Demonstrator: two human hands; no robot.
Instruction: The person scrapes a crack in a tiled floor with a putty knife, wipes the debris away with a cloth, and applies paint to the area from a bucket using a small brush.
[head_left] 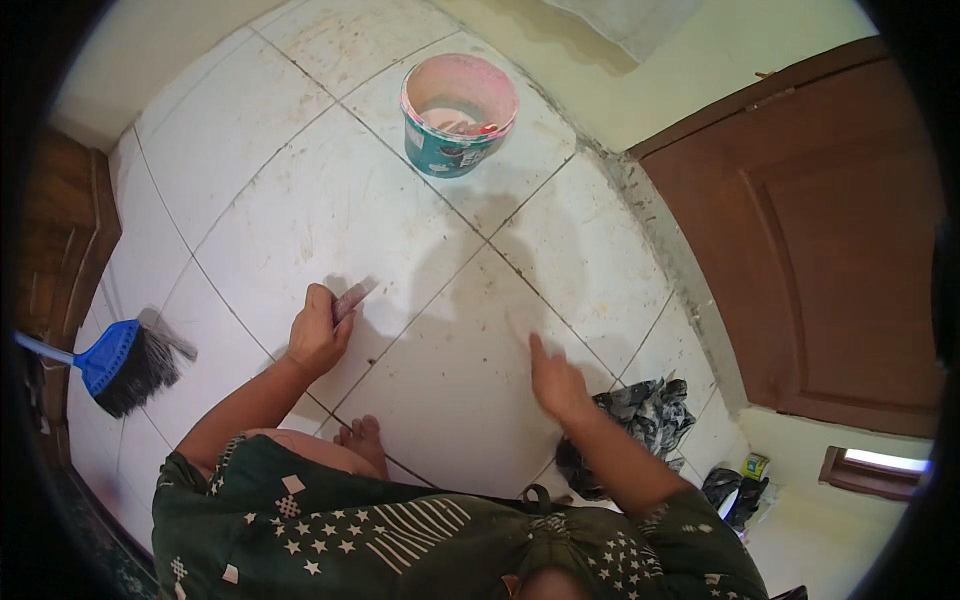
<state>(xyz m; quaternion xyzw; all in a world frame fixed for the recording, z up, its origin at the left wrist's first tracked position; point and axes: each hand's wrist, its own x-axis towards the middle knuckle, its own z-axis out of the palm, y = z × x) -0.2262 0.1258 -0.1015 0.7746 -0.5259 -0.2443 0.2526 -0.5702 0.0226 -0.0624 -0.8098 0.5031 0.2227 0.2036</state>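
Observation:
My left hand [318, 335] is closed around a small flat pinkish-grey piece [352, 298], whose thin end points up and right just above the floor. Its exact kind is unclear. My right hand [557, 380] is over the white tiled floor [430, 350], blurred by motion, with one finger pointing forward and the others hard to make out. A faint pale smear shows ahead of that fingertip; I cannot tell whether the hand holds anything. Ahead of both hands stands a teal bucket [445, 160] with a pink-stained inside and some pale and red contents.
A blue broom [105, 365] with dark bristles lies left, beside brown wooden furniture [75, 215]. Crumpled black plastic [650, 410] sits by my right forearm. A brown door [820, 230] stands at the right. Small specks dot the tiles; my bare foot [362, 442] rests below my left hand.

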